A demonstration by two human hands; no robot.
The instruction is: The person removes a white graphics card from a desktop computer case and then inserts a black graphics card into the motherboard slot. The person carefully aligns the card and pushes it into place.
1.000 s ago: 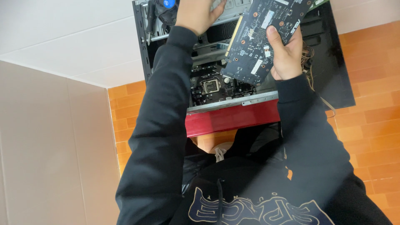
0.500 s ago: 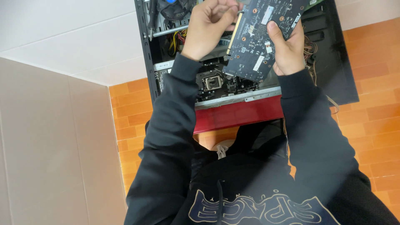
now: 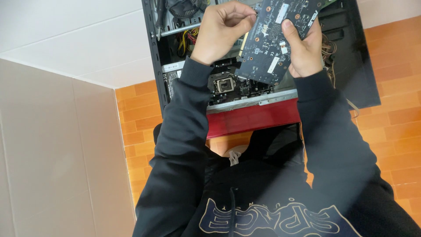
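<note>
Fingers of my right hand [image 3: 305,50] wrap the right edge of a dark blue circuit board [image 3: 274,41], thumb lying across its face, so that hand is closed and gripping the card. It hangs tilted in the air above the open computer case [image 3: 153,57], its lower corner over the motherboard [image 3: 228,85], apart from it as far as I can tell. My left hand [image 3: 221,28] is curled at the card's left edge, fingertips pinched together right where a narrow gold strip runs along the board; whether they clamp the edge or only touch it I cannot tell. Below the card I see the square processor socket [image 3: 224,84] on the motherboard, and further up, yellow and black cables [image 3: 187,39] beside a silver bar. The case lies on its side on orange floor tiles [image 3: 394,123], with a red panel [image 3: 254,119] along the edge nearest me. Both my sleeves are dark, and a pale wall [image 3: 52,153] stands to my left.
</note>
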